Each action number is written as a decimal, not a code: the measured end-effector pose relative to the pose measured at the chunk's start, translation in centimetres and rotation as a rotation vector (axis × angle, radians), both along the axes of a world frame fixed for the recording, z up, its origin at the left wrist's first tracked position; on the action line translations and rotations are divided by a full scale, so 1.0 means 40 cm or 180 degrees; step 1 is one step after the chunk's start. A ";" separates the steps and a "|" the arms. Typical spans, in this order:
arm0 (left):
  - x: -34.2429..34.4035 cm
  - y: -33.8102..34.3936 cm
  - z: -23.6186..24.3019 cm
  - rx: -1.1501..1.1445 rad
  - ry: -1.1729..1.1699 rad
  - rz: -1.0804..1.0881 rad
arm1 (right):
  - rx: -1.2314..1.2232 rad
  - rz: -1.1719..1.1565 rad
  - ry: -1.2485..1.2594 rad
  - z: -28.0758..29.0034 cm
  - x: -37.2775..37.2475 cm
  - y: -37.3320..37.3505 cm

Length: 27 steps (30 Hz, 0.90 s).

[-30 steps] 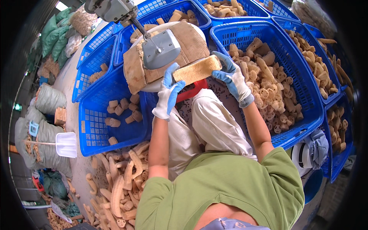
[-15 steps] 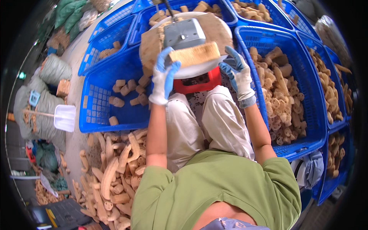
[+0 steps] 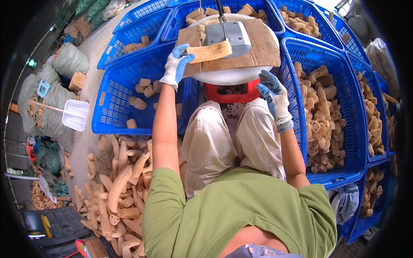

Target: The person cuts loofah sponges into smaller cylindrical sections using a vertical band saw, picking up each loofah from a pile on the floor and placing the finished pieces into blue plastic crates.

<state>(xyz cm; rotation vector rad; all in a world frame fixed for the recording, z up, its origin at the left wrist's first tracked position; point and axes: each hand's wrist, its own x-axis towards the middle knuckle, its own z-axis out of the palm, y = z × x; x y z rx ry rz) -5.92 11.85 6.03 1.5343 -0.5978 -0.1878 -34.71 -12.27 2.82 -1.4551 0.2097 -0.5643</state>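
the blue-and-white gloved left hand grasps a tan oblong loofah piece by the grey metal machine head, apparently positioning it, the right hand empty, unclenched; steady alignment seems called for

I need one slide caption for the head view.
Gloved left hand holding a loofah piece over cardboard; gloved right hand empty.
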 end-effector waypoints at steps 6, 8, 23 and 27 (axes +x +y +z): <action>0.001 0.012 0.004 0.0162 -0.0073 0.0052 | 0.0181 0.0028 -0.0030 -0.008 -0.009 0.000; -0.006 0.011 0.007 0.0188 -0.0084 0.0084 | 0.0071 0.0020 -0.0024 -0.009 -0.012 0.004; -0.324 -0.050 0.131 -0.0259 -0.0945 -0.0434 | 0.0429 -0.0019 -0.0476 0.044 -0.006 0.024; -0.412 -0.067 0.133 0.0021 -0.1936 -0.0410 | 0.0833 -0.0079 -0.1167 0.091 -0.048 0.026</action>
